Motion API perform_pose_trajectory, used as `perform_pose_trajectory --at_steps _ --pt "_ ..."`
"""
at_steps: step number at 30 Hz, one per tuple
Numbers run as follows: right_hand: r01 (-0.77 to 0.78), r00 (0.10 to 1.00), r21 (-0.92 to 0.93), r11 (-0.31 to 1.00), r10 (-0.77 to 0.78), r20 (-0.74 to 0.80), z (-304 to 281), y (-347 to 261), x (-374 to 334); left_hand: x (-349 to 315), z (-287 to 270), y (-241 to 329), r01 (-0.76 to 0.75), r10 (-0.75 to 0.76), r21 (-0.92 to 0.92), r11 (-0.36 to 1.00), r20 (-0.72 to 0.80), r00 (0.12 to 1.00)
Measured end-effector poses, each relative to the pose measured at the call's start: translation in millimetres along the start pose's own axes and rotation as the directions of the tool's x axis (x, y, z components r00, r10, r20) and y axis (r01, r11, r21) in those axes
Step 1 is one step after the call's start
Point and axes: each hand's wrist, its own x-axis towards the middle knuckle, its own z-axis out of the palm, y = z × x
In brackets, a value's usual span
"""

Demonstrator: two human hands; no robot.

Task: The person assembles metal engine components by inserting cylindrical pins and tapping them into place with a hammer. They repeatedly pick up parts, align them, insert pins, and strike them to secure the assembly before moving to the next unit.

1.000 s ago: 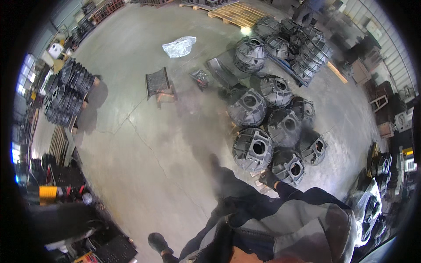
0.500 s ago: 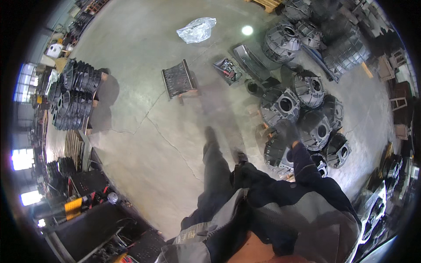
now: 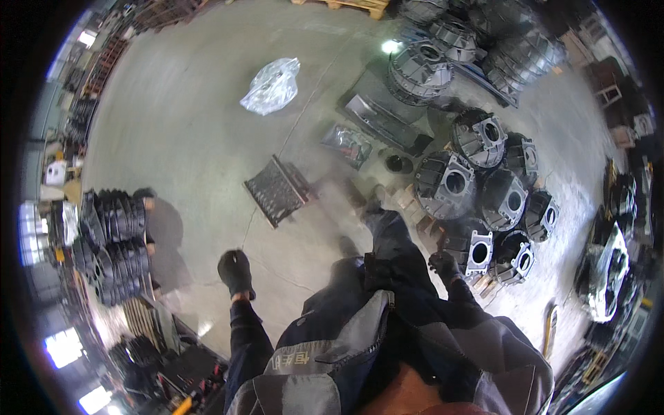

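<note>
My left hand [image 3: 236, 272], in a dark glove, hangs over the concrete floor on the left. Its fingers are mostly hidden below the back of the hand, and no object shows in it. My right hand [image 3: 445, 266], also dark-gloved, is low beside my right leg. Nearest to it is a dark cast bell-shaped housing [image 3: 478, 253] with a round opening; whether they touch I cannot tell. Several similar housings [image 3: 454, 182] stand grouped beyond it. Ahead of my legs lies a dark slatted metal stand [image 3: 278, 190].
Ahead are clear plastic sheeting [image 3: 272, 86], a bag of tools or parts [image 3: 348, 145], a long dark metal panel [image 3: 387, 124] and a small dark cup-shaped container [image 3: 395, 163]. Stacked dark castings [image 3: 114, 238] stand left. A wooden pallet [image 3: 346, 5] lies at the far edge.
My left hand has come into view at the left. My right hand has drawn back from over the housings to beside my leg. My legs have stepped, and the view has shifted.
</note>
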Motion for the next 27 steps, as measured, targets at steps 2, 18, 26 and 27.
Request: perform_pose_trajectory --at_steps 2,18,26,27 --pt "0.136 0.989 -0.325 0.936 -0.149 -0.016 8.2 -3.9 16.2 78.1 8.2 51.1 -0.115 0.116 -0.036 0.993 0.008 0.993" --pt "0.431 0.901 0.444 0.785 -0.346 -0.262 31.2 -355.7 234.2 230.6 139.1 25.1 -0.363 -0.047 0.380 0.851 0.743 0.667" --pt "0.325 0.928 0.487 0.811 -0.174 -0.330 100.0 -472.5 431.5 410.2 320.5 27.9 -0.690 0.386 0.119 0.714 0.755 0.529" --pt "0.384 0.915 0.533 0.754 -0.231 -0.332 105.6 -495.1 463.6 450.0 347.5 33.4 -0.764 0.498 0.087 0.639 0.710 0.498"
